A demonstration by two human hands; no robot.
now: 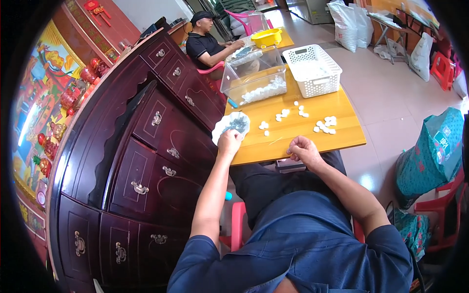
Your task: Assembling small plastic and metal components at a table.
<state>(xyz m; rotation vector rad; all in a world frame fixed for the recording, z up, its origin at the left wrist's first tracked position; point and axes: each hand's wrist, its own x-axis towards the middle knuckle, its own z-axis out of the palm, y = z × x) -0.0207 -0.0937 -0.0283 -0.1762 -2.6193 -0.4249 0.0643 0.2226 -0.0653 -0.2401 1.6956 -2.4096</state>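
At the table's near left corner, my left hand (229, 142) is closed at the near rim of a white scalloped dish (218, 129). Small dark grey bits (238, 123) lie in that dish; whatever the fingers hold is hidden. My right hand (304, 149), by the near table edge, has its fingertips pressed together, and anything between them is too small to name. Between and beyond the hands, several small white round pieces (326, 125) lie in loose groups on the wooden table (348, 134). A thin pale stick (275, 140) rests near the front edge.
Farther back on the table stand a clear plastic bin (232, 88) with white pieces and a white perforated basket (320, 89). A dark wooden cabinet (146, 161) borders the left side. Across the table sits another person (202, 49), near a yellow container (266, 37).
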